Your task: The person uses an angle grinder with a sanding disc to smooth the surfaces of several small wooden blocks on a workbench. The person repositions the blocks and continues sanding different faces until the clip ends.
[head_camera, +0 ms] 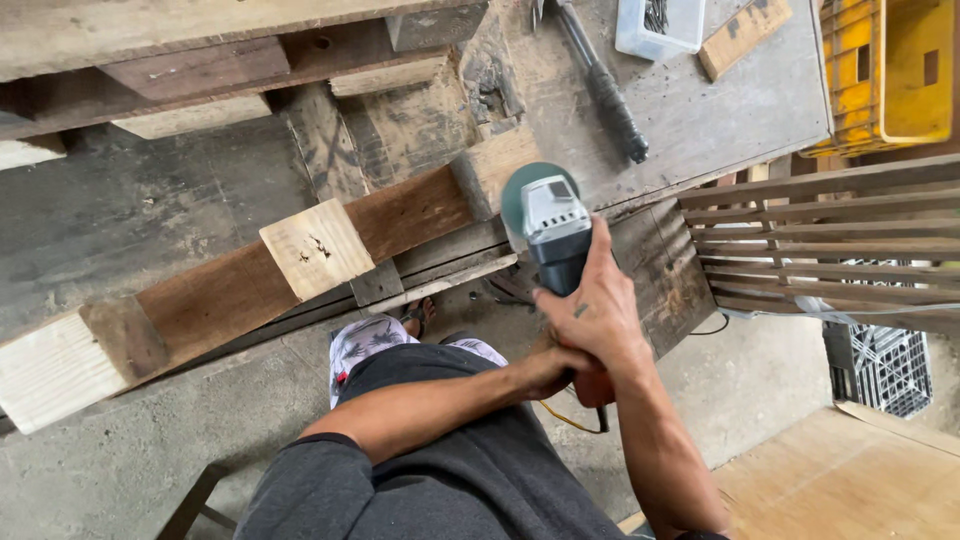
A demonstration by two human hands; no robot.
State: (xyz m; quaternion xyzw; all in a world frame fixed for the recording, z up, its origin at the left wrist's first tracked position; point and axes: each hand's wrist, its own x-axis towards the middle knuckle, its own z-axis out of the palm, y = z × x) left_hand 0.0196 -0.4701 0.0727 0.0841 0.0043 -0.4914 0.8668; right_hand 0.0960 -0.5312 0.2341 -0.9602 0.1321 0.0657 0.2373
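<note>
An angle grinder (553, 228) with a grey head and a round disc is held over the right end of a long wooden plank (240, 290) lying slantwise on a worn workbench (700, 120). My right hand (598, 310) grips the grinder's body from above. Below it, my left hand (548, 368) holds the tool's rear end, where an orange part and a yellow cord show. The plank is partly brown, with pale patches at its left end and at its middle.
A hammer (605, 85), a clear plastic box of nails (660, 25) and a small wood offcut (745, 35) lie on the bench. A yellow crate (885, 70) stands at the top right, slatted wood (820, 240) at the right, more boards at the top left.
</note>
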